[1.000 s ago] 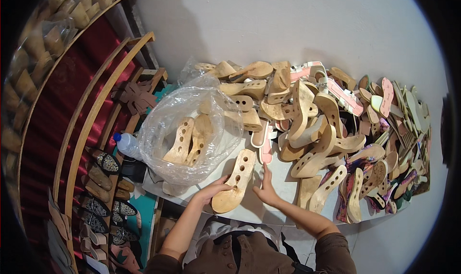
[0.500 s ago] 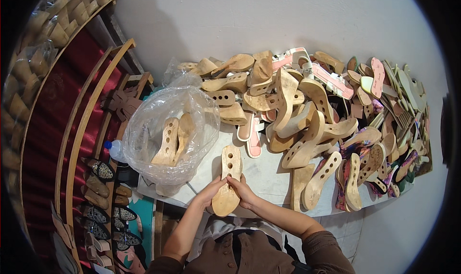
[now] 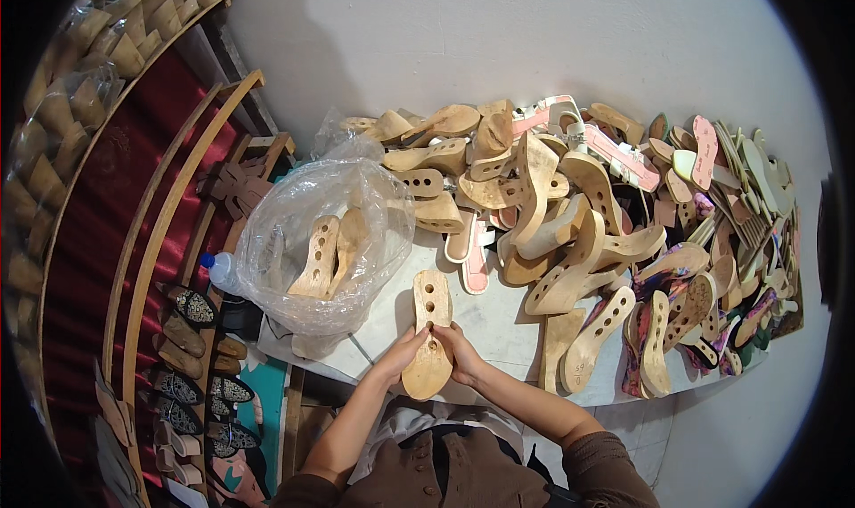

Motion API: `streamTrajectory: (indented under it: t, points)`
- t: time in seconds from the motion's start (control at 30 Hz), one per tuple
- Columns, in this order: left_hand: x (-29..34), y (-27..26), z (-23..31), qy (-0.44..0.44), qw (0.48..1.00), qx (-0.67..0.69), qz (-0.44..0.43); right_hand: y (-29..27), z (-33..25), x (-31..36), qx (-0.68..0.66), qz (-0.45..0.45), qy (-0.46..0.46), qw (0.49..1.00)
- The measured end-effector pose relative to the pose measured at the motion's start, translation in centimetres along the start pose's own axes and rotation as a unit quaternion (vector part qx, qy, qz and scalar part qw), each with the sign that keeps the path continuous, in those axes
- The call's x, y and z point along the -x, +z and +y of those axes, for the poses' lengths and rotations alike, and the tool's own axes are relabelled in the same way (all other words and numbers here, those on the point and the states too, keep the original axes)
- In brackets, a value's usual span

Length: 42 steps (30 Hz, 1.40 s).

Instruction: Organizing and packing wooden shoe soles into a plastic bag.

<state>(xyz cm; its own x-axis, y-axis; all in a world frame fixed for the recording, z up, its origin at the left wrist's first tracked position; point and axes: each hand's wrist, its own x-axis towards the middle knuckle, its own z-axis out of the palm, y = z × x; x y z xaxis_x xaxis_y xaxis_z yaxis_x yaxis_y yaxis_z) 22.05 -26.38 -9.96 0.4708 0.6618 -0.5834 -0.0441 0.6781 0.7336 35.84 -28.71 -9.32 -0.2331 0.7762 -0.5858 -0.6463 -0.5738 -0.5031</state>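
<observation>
Both hands now grip 1 wooden sole (image 3: 429,334) flat in front of the body: the left hand (image 3: 403,352) clasps its left edge, the right hand (image 3: 458,352) its right edge, thumbs near the holes. A second ago it lay tilted toward the pile of soles (image 3: 570,214); now it points straight up the white table (image 3: 499,325), squared for inspection, just beside the plastic bag (image 3: 325,232).

matt wooden sole (image 3: 429,334), glossy (crinkled) plastic bag (image 3: 307,232)
</observation>
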Motion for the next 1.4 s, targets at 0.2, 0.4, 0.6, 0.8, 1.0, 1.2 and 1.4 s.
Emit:
streamTrajectory:
  t: [0.2,0.4,0.6,0.8,1.0,1.2,1.4]
  points:
    - [-0.7,0.1,-0.8,0.122,0.952,-0.244,0.143,-1.9,-0.7,-0.1,0.046,-0.048,0.001,0.998]
    - [0.0,5.5,4.2,0.124,0.787,-0.553,0.243,-6.3,-3.3,-1.1,0.715,-0.006,-0.385,0.584]
    - [0.5,4.1,4.5,0.197,0.743,-0.584,0.26,-4.8,-6.7,-2.4,0.822,-0.159,-0.445,0.317]
    - [1.9,3.5,7.0,0.207,0.719,-0.618,0.242,-2.6,-6.5,-5.5,0.842,-0.319,-0.416,0.125]
    - [3.4,4.3,8.8,0.186,0.739,-0.605,0.229,-0.2,-7.1,-4.4,0.877,-0.333,-0.338,0.072]
    - [3.0,4.8,9.5,0.215,0.738,-0.604,0.213,-1.1,-8.3,-0.3,0.929,-0.162,-0.178,0.28]
    - [2.0,4.9,9.7,0.216,0.735,-0.615,0.188,-2.4,-5.2,-0.9,0.824,0.14,-0.277,0.475]
